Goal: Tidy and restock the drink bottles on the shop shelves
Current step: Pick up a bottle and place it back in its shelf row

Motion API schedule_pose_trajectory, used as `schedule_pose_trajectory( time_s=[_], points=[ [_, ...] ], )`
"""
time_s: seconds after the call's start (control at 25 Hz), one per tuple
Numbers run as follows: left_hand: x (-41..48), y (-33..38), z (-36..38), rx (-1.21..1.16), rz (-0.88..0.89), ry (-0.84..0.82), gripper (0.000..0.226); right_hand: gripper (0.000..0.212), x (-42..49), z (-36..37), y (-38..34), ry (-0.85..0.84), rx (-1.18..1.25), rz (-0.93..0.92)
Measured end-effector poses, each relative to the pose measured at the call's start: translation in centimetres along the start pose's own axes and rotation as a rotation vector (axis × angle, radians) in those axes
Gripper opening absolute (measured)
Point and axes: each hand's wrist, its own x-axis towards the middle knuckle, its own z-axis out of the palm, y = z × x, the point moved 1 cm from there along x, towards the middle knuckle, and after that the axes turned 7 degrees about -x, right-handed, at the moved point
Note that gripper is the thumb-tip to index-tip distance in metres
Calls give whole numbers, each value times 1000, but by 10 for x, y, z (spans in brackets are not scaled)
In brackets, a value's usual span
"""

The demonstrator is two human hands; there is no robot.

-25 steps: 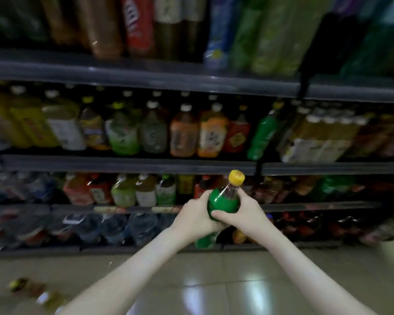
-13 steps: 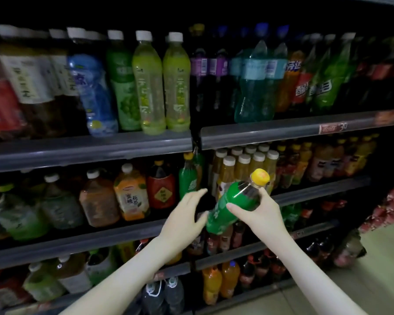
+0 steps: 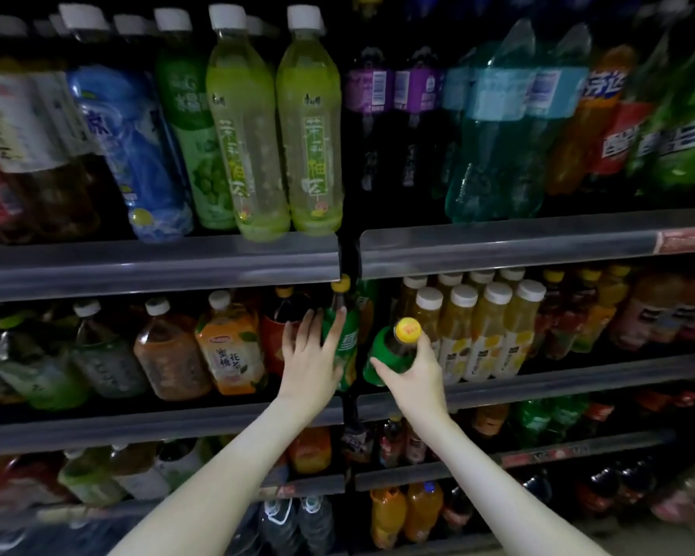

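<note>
The right hand (image 3: 412, 369) is holding a green bottle (image 3: 386, 355) with a yellow cap (image 3: 407, 329) in front of the middle shelf (image 3: 538, 383), its fingers (image 3: 382, 365) clamped around the bottle's shoulder just under the cap. The bottle is tilting so the cap is facing out toward the room, and it is hanging at the gap where the 2 shelf sections are meeting, just left of a block of white-capped yellow juice bottles (image 3: 482, 335). The left hand (image 3: 311, 355) is reaching to a second green bottle (image 3: 344, 339) already standing upright on that shelf, with its own yellow cap (image 3: 341, 283) just under the upper shelf rail (image 3: 157, 266). Its fingers (image 3: 336, 327) are spread apart and lying flat against the bottle's front, not wrapping it. The 2 green bottles are sitting near each other but not touching. To the left of the standing one, a dark red-labelled bottle (image 3: 275, 335) and an orange tea bottle (image 3: 229, 347) are standing in the row. On the upper shelf, 2 tall lime-green bottles (image 3: 277, 146) are standing side by side above the left hand. Both bare forearms are stretching up from the bottom of the view.
</note>
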Motion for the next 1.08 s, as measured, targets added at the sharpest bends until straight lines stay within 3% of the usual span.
schedule_pose_trajectory(
  time_s=[0.2, 0.4, 0.6, 0.84, 0.96, 1.08],
  points=[
    [3, 12, 14, 60, -111, 0, 100, 55, 41, 18, -5, -27, -128, -102],
    [8, 21, 26, 43, -170, 19, 99, 76, 57, 28, -7, 54, -478, -288],
    [7, 25, 36, 13, -191, 71, 101, 86, 59, 32, 11, 224, -547, -621],
    [-3, 34, 37, 1, -262, 27, 104, 101, 53, 23, 20, 141, -822, -635],
    [-22, 39, 29, -17, -301, 1, 96, 105, 34, 18, 24, 77, -782, -688],
    [-62, 30, 16, -60, -384, 17, 80, 90, -1, 31, 25, -55, -653, -778]
  ],
)
